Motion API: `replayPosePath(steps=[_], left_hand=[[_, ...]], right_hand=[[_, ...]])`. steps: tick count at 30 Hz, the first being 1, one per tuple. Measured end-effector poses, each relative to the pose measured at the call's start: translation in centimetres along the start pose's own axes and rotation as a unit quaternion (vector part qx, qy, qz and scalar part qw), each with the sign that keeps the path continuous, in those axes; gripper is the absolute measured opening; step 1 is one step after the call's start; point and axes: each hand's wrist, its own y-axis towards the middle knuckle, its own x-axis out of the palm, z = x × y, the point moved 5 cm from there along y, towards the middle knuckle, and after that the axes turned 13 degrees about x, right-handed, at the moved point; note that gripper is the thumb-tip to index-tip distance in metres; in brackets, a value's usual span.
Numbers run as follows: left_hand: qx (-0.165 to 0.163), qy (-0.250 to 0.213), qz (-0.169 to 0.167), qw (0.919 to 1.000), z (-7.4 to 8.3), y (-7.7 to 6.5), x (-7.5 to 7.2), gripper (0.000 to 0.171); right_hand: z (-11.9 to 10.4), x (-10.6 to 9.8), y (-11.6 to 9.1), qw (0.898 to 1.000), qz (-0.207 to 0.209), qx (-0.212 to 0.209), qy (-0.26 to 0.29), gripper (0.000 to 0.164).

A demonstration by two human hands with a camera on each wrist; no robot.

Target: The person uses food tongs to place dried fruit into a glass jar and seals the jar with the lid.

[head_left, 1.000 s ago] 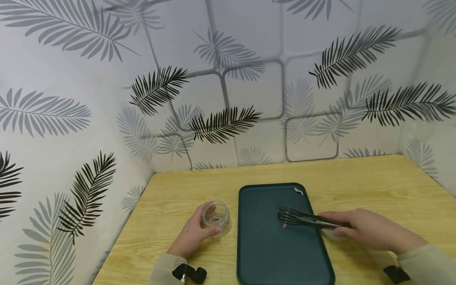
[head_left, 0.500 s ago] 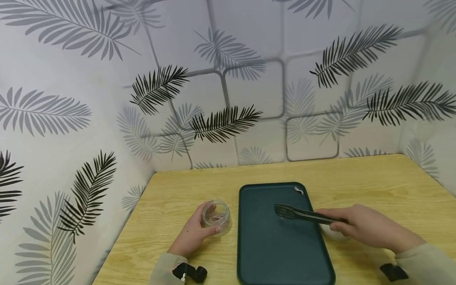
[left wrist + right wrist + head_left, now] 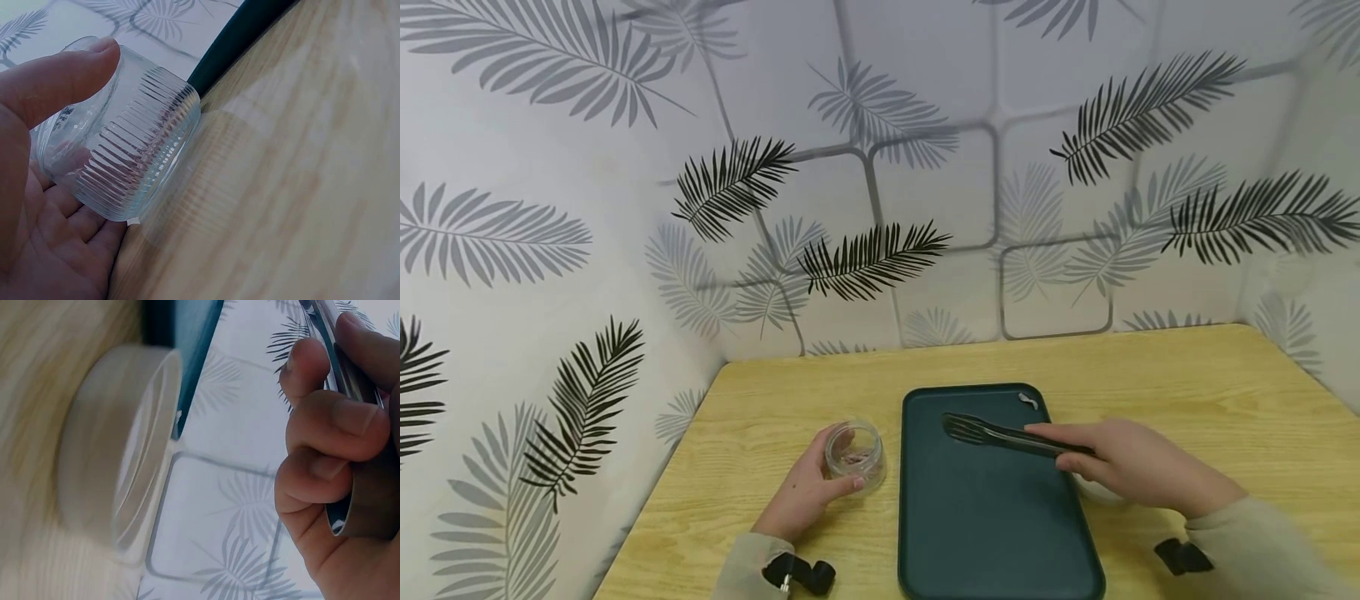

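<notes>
My left hand (image 3: 805,492) holds a clear ribbed glass jar (image 3: 868,475) upright on the table, left of a dark green tray (image 3: 992,525). Small pinkish bits show inside the jar (image 3: 131,144), and the thumb lies across its near side in the left wrist view. My right hand (image 3: 1127,462) grips dark metal tongs (image 3: 1000,435), whose slotted heads hang over the tray's upper left. In the right wrist view the fingers curl round the handles. Whether anything is between the tong heads cannot be seen. A small whitish-pink piece (image 3: 1027,401) lies in the tray's far right corner.
A round cream-coloured lid or shallow dish (image 3: 100,450) sits on the wooden table (image 3: 1225,400) beside the tray's right edge, partly beneath my right hand. Behind the table rises a wall (image 3: 925,292) with leaf patterns.
My right hand has carried the tongs left and slightly farther back over the tray. The small piece beneath their heads one second ago no longer shows there. My left hand and the jar stay put.
</notes>
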Motion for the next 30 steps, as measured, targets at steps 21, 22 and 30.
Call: replayPosePath(steps=[21,22,30], left_hand=[[0.009,-0.007,0.003,0.9999,0.0,-0.2,0.0,0.081],[0.009,-0.008,0.002,0.9999,0.0,-0.1,0.0,0.082],[0.004,-0.001,0.003,1.0000,-0.1,0.0,0.0,0.080]], right_hand=[[-6.7,1.6,4.7,0.998,0.036,-0.049,-0.030,0.054],[-7.0,1.7,4.9,0.998,0.034,-0.051,-0.029,0.054],[-8.3,2.1,5.8,0.996,0.045,-0.061,-0.037,0.053]])
